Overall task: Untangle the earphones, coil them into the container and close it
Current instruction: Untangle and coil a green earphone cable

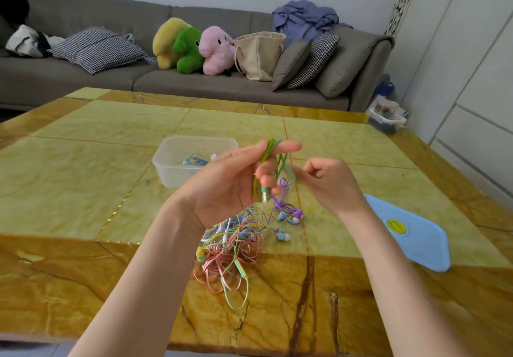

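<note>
Head view: left hand (233,178) is raised, with the green earphone cord (270,152) wound around its spread fingers. At its 3 o'clock, right hand (330,181) pinches the cord's loose end. Tangled earphones (236,245) lie at 6 o'clock; the open container (177,156) sits at 10 o'clock, the blue lid (413,234) at 4 o'clock.

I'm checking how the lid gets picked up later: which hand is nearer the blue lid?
Right. The right hand is raised just left of the blue lid on the table; the left hand, wrapped in green cord, is farther left.
</note>
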The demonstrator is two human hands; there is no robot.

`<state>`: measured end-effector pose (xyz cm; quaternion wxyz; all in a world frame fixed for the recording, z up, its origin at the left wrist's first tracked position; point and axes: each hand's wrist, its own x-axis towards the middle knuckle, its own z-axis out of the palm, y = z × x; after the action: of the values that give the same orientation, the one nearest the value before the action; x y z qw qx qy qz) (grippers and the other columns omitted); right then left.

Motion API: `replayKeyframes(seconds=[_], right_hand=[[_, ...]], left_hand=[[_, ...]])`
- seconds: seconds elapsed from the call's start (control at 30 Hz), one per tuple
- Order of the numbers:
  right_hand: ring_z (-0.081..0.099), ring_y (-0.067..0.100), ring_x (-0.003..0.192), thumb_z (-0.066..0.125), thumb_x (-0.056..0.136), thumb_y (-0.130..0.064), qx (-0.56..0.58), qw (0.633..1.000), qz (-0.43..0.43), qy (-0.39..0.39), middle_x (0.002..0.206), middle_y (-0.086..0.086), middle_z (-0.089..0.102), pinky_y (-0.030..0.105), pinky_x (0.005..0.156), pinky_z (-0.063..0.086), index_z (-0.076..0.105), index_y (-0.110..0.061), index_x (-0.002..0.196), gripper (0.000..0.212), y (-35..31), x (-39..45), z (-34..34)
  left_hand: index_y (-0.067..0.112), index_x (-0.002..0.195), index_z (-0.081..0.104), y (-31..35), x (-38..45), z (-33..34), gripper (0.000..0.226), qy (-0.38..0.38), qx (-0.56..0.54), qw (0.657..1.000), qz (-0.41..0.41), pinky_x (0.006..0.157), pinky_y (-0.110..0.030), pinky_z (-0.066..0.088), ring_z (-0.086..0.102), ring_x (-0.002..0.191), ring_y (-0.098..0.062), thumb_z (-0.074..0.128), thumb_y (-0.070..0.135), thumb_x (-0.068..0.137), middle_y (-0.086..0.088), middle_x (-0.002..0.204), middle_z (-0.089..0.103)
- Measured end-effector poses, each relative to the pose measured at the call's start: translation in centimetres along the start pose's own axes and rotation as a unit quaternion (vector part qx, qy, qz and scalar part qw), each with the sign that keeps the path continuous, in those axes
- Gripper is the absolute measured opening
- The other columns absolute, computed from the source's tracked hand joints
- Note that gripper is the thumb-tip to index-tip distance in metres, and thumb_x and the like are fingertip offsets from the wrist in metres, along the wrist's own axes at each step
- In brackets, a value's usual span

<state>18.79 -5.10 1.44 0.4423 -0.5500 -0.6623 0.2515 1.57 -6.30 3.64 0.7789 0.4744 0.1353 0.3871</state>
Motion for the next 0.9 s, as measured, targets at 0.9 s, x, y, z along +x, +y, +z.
replayKeyframes(seconds=[0.9], right_hand=[[0.061,0.01,0.06,0.068,0.082,-0.011,0.094,0.982,0.024,-0.162,0.07,0.009,0.069,0.015,0.055,0.046,0.069,-0.01,0.071,0.011,-1.9,-1.0,-1.7]], left_hand=[[0.02,0.126,0.053,-1.3,0.8,-0.4,0.032,0.124,0.251,0.954,-0.106,0.079,-0.018,0.052,0.067,0.084,-0.01,0.035,0.023,0.099,0.002,0.107,0.069]])
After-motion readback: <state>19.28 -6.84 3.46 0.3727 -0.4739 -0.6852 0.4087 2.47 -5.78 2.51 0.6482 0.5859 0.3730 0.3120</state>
